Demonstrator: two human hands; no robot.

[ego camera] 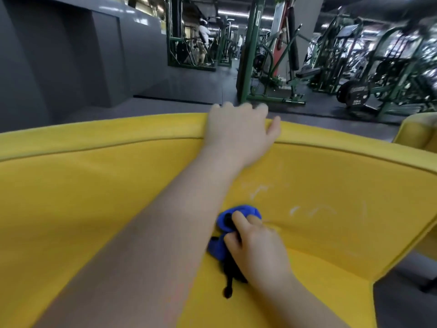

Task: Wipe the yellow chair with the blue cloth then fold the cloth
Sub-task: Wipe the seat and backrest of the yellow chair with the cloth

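We see the small bright blue cloth [241, 210] bunched into a wad low on the inside of the backrest, just above where the back meets the seat. Our right hand [260, 247] grips it, the fingers curled round the wad and pressing it against the fabric. A black strip [228, 280] hangs from under that hand down onto the seat; we cannot tell whether it belongs to the cloth.

The cloth lies against the yellow fabric-covered chair [94, 197], whose broad curved backrest sweeps across most of our view. Pale whitish marks [314, 210] streak the backrest just to the right of the cloth and above it.

Our left hand [236, 133] reaches across in front of us and grasps the top rim of the backrest, its fingers curled over the far edge and its thumb lying along the rim.

At the right edge, part of a second yellow seat [417, 134] shows. Beyond the chair lies a dark floor [189, 88], with a plain grey wall [59, 55] to the left. Green-framed gym machines [267, 67] stand on the floor ahead and to the right, and a black weight plate [356, 92] sits among them.
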